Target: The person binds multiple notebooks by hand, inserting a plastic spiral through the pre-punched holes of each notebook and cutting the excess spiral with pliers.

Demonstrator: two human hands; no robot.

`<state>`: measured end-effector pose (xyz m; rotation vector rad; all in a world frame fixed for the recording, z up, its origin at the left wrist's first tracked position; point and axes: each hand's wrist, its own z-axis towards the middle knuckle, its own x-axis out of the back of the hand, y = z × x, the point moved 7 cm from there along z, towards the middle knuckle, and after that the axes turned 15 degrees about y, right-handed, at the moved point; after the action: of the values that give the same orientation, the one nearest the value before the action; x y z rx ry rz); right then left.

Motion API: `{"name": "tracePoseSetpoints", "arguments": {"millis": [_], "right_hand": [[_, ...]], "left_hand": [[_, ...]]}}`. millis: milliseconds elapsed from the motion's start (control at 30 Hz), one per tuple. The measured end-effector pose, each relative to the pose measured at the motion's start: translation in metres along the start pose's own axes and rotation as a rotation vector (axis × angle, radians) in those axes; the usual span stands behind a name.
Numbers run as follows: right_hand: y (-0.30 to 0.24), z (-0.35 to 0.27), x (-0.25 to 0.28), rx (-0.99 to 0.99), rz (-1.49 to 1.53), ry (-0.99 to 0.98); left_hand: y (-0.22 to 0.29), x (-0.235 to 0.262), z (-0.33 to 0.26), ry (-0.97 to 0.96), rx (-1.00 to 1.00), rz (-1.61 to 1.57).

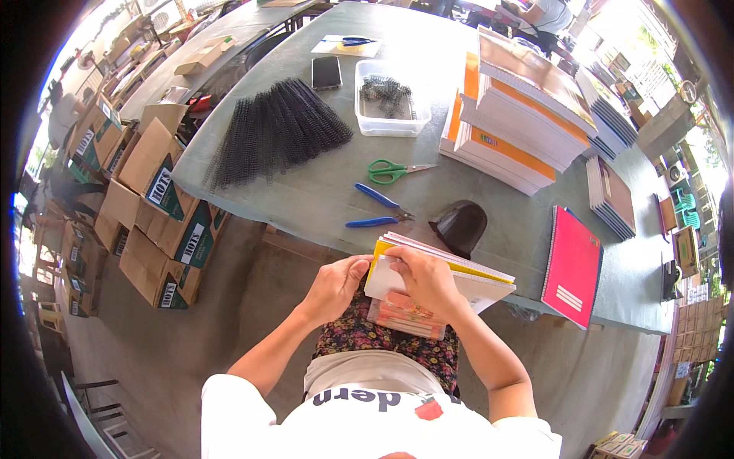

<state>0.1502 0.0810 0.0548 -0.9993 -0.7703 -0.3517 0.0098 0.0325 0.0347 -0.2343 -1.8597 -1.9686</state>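
Note:
At the near table edge I hold an upright stack of unbound notebook pages with a yellow cover. My right hand is closed on its near white side. My left hand is pinched at the stack's left edge; what its fingertips hold, if anything, is too small to make out. Beyond the stack lie blue-handled pliers, green-handled scissors and a dark rounded object. On my lap, below the stack, is an orange-and-clear packet.
Black plastic spiral coils are heaped at left, beside a phone and a clear tub of coil scraps. Tall paper stacks stand at right. A red spiral notebook overhangs the near edge. Open cardboard boxes sit left of the table.

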Motion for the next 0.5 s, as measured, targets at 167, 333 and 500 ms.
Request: {"name": "tracePoseSetpoints", "arguments": {"millis": [167, 333, 500], "right_hand": [[-0.002, 0.002, 0.003, -0.005, 0.085, 0.054], [0.003, 0.000, 0.003, -0.096, 0.037, 0.077], [-0.007, -0.004, 0.006, 0.007, 0.085, 0.126]], "left_hand": [[0.014, 0.002, 0.001, 0.269, -0.321, 0.118], [0.017, -0.004, 0.000, 0.296, -0.373, 0.158], [0.008, 0.001, 0.012, 0.159, -0.103, 0.062]]}}
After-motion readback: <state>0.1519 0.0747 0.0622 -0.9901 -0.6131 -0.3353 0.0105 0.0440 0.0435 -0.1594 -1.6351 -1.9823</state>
